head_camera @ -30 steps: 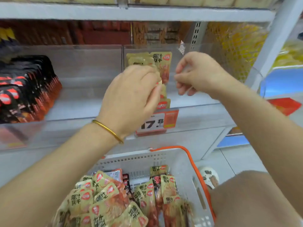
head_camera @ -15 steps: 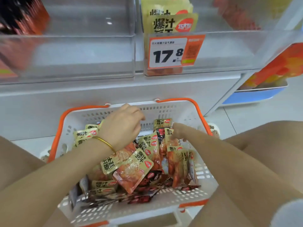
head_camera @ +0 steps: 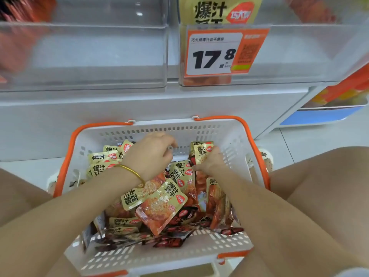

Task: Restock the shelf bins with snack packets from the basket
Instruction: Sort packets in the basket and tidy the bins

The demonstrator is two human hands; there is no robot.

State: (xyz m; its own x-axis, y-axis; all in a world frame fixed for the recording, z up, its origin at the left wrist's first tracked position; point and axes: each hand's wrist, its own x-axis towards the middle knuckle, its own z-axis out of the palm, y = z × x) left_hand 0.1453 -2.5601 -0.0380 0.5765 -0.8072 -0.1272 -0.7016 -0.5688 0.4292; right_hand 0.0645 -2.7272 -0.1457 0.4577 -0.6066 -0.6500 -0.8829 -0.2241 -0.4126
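1. Basket (head_camera: 235, 136): white perforated plastic with orange handles, on the floor between the person's knees, directly below the shelf bins.
2. Snack packets (head_camera: 159, 204): yellow-and-orange pouches heaped loosely in the basket at mixed angles, with darker red-black packets along the near edge.
3. Right hand (head_camera: 209, 162): at the far right of the heap, fingers curled, grip pinching an upright packet (head_camera: 202, 151) by its lower part. The packet's long axis runs roughly vertical, printed face toward the camera.
4. Left hand (head_camera: 148, 156): over the far middle of the heap, fingers curled downward; whether its grip holds anything cannot be told from this view.
5. Target bin (head_camera: 299, 54): clear-fronted, carrying the orange price tag (head_camera: 215, 52), with a matching packet standing behind the tag. It lies straight up and slightly right of the right hand.
6. Neighbouring bin (head_camera: 89, 56): clear-fronted, to the left of the tagged one.
7. Judgement: the right hand is the nearer hand to the tagged bin; the held packet already stands upright, so little turning seems needed before lifting it in.
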